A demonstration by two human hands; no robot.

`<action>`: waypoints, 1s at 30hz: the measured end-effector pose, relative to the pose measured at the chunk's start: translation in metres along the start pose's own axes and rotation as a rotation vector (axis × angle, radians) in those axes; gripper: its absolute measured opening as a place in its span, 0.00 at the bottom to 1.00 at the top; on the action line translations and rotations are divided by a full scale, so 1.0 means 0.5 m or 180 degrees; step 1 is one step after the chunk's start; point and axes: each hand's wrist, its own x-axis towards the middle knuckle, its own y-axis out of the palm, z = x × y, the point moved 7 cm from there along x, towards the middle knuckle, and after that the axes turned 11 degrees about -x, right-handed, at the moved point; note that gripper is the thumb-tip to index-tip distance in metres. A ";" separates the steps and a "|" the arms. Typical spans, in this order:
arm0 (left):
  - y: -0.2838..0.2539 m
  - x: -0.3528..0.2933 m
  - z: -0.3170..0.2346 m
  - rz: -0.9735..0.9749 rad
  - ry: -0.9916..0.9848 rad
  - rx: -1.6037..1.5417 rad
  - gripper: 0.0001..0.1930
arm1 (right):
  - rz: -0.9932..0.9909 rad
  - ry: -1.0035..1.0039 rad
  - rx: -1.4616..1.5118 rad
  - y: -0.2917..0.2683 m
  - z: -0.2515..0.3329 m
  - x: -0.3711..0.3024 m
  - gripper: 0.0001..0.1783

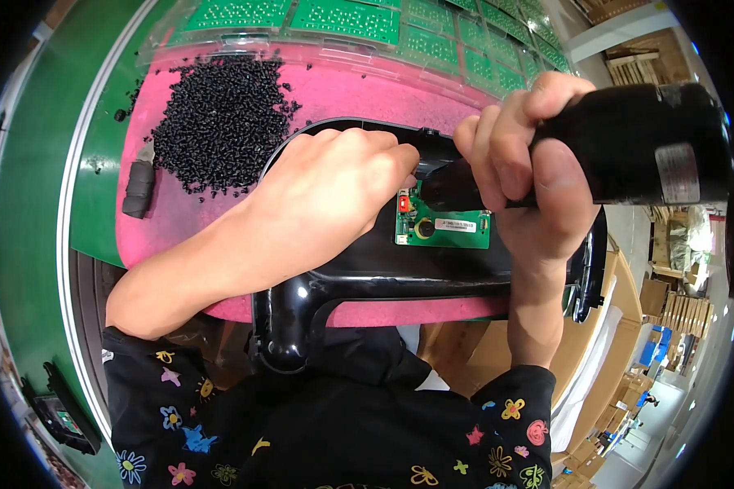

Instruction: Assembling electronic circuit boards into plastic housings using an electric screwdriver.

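A black cordless power screwdriver (628,147) lies almost level in my right hand (538,163), whose fingers wrap round its narrower front part. Its nose points left, down to a small green circuit board (457,238) with a white label and a red connector. The board sits inside a glossy black plastic housing (416,269). Beside the tool's nose, my left hand (334,187) is closed, thumb and fingers pinched over the board's upper left corner. What the pinch holds, if anything, is hidden. The driver's tip is also out of sight.
Left of the housing, a heap of small black screws (220,122) covers part of the pink mat (367,90). A short tool with a dark wrapped handle (139,189) lies beside it. Clear trays of green circuit boards (347,20) line the far side. A cardboard box (465,346) stands at right.
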 end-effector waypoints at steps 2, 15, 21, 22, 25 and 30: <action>0.001 0.001 0.003 0.0046 -0.0011 -0.0074 0.06 | -0.0136 0.0260 0.0440 0.002 -0.008 -0.006 0.16; 0.014 0.015 -0.024 0.0252 0.0322 -0.0495 0.07 | -0.0849 -0.0297 0.1843 -0.079 0.073 -0.052 0.14; 0.007 0.020 -0.035 0.0269 0.0544 -0.0964 0.07 | -0.0727 -0.0377 0.2009 -0.079 0.080 -0.066 0.17; 0.009 0.019 -0.032 0.0290 0.0495 -0.0978 0.07 | -0.0746 -0.0381 0.2013 -0.080 0.080 -0.067 0.17; 0.013 0.018 -0.030 0.0311 0.0413 -0.0886 0.07 | -0.0150 -0.0223 0.1623 -0.069 0.070 -0.058 0.20; 0.000 0.028 -0.017 0.0007 0.0123 -0.0687 0.06 | -0.0240 0.0423 0.0842 -0.052 0.052 -0.065 0.21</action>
